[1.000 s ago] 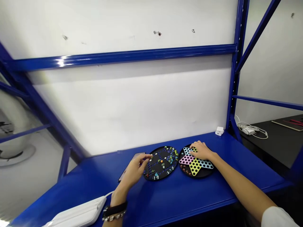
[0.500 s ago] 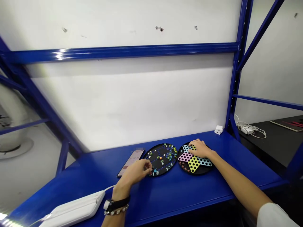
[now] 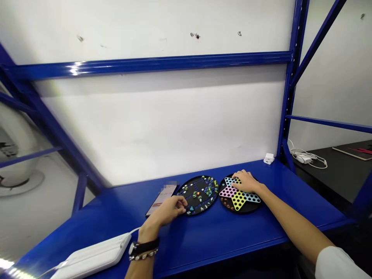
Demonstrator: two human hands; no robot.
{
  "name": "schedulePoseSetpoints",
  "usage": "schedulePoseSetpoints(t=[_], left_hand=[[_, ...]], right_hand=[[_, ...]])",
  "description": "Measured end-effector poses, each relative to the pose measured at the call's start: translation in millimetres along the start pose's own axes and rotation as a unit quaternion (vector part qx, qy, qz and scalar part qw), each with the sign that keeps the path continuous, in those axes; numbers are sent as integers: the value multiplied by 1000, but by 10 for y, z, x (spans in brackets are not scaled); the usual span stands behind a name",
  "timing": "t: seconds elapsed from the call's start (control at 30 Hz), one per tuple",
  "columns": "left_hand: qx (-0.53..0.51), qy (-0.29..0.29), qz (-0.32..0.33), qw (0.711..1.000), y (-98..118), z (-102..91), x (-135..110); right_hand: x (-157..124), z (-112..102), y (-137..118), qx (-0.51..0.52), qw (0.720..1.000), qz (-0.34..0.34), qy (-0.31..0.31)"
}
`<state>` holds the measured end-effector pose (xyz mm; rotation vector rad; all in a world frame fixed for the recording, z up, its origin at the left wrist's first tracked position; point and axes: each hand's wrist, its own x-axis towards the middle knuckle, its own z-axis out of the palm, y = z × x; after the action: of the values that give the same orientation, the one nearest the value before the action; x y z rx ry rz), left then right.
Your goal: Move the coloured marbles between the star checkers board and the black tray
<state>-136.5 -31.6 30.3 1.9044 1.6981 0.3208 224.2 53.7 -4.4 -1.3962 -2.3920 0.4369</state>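
Note:
My left hand is at the near left rim of a round black tray. Its thumb and fingers are pinched together, and whatever is between them is hidden. Many coloured glass marbles lie on this tray, thickest along its right side, with a small orange piece near the middle. My right hand rests palm down, fingers spread, over the upper part of a star-shaped Chinese checkers board with pink, yellow and blue points full of holes. Reddish marbles show beside the star on its black round base.
A phone lies left of the marble tray. A long white device with a cable sits at the front left of the blue table. A white charger stands at the back right. Blue frame posts rise at the sides.
A reddish marble visible under my left fingertips no longer shows there. My left hand has barely shifted, still pinched. My right hand stays on the star board. The view has moved slightly.

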Motion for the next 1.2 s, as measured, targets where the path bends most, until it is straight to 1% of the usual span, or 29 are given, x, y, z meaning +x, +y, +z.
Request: schedulePoseSetpoints(t=[0.07, 0.13, 0.2, 0.27, 0.33, 0.4, 0.43, 0.5, 0.53, 0.6, 0.67, 0.73, 0.83, 0.93, 1.0, 1.03, 1.1, 1.2], left_hand=[[13, 13, 8, 1000, 70, -24, -14], [17, 47, 31, 998, 196, -27, -30], [-3, 83, 76, 994, 387, 12, -50], [-37, 93, 126, 987, 629, 102, -60], [-44, 58, 162, 984, 880, 230, -29], [-34, 25, 198, 979, 1088, 373, 68], [-32, 6, 216, 976, 1162, 443, 140], [-26, -48, 238, 970, 1243, 566, 308], [-24, -75, 239, 968, 1252, 617, 389], [-28, -100, 239, 966, 1222, 689, 511], [-28, -81, 238, 967, 1158, 716, 564], [-16, -27, 243, 969, 1086, 694, 562], [18, 86, 236, 968, 984, 588, 535], [39, 188, 195, 962, 877, 457, 538], [48, 221, 163, 960, 801, 399, 552], [54, 224, 148, 962, 765, 384, 559], [71, 210, 127, 967, 704, 381, 572], [92, 157, 116, 976, 645, 419, 590]], right_hand=[[-3, -1, -8, 2, 1000, 0, -2], [-10, -8, -26, 6, 1000, 0, -5], [-15, -15, -47, 9, 1000, 3, -7], [-15, -15, -63, 11, 1000, 4, -5], [-9, -8, -71, 7, 1000, 5, -1], [-3, 4, -72, 1, 1000, 4, 4], [0, 10, -71, -1, 1000, 5, 7], [2, 17, -69, -1, 1000, 2, 7], [0, 18, -70, 0, 1000, 0, 7], [-4, 16, -73, 0, 1000, -1, 6], [-9, 11, -80, 0, 1000, -2, 7], [-13, 7, -84, 0, 1000, -2, 6], [-17, 0, -81, -1, 1000, 0, 5], [-25, -16, -70, 8, 1000, 6, -1], [-31, -30, -64, 15, 1000, 9, -9], [-34, -36, -62, 17, 1000, 10, -11], [-36, -43, -58, 17, 1000, 8, -11], [-35, -37, -56, 12, 1000, 4, -8]])
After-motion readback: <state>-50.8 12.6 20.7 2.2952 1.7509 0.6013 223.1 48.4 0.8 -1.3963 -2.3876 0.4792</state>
